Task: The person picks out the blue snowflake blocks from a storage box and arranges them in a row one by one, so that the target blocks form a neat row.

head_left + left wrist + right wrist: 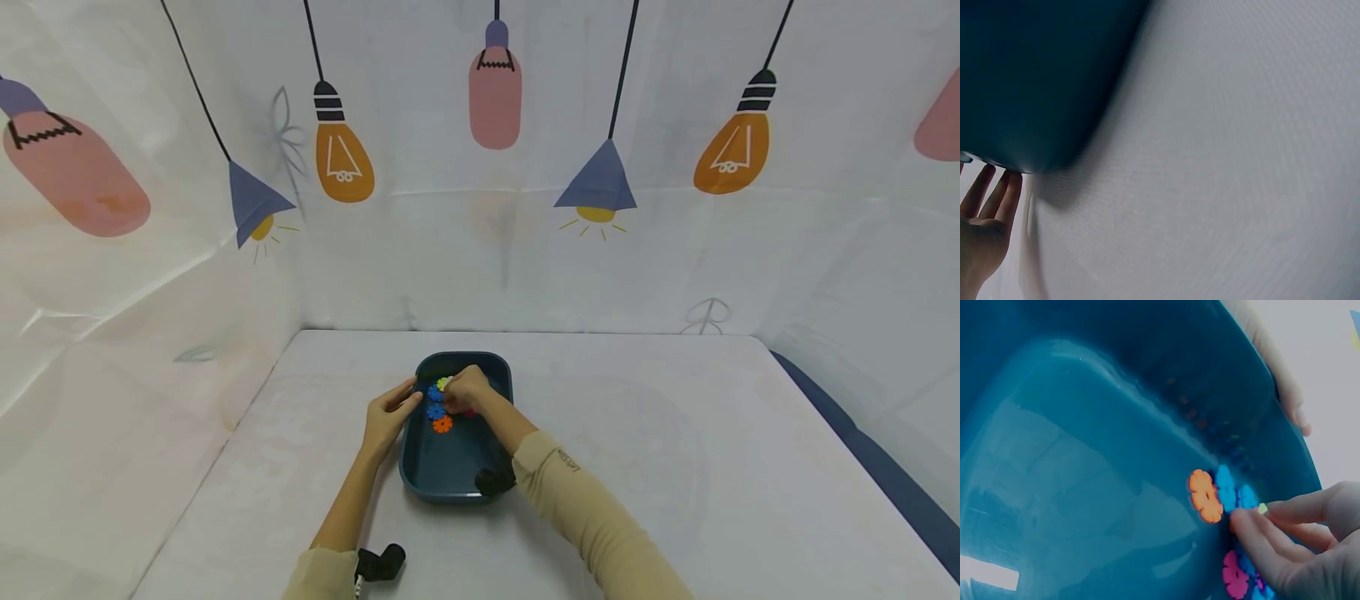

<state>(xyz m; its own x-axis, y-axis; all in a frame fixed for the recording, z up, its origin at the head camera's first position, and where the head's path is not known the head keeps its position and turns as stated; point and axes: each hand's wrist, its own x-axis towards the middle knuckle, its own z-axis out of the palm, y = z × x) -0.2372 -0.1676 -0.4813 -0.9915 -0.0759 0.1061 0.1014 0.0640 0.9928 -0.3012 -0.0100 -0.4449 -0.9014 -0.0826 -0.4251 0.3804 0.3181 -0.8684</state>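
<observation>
My left hand [386,417] holds the left rim of a dark teal tray [435,479]. Its thumb lies at the rim and its fingers [1007,194] reach along the outer wall. Inside the tray, my right hand [468,388] bends down with fingertips pinched together among small flower-shaped plastic pieces. A bit of a yellow piece [1262,508] shows at those fingertips, mostly hidden by them. An orange piece [1205,495] and a blue piece [1225,489] stand beside them along the wall. A pink piece [1235,575] lies below the thumb with more blue ones.
The tray sits on a white table [637,433]. Behind it hangs a white sheet [450,258] printed with lamps and bulbs. Black wrist cameras hang at both forearms; the right one [495,481] overlaps the tray's near right corner.
</observation>
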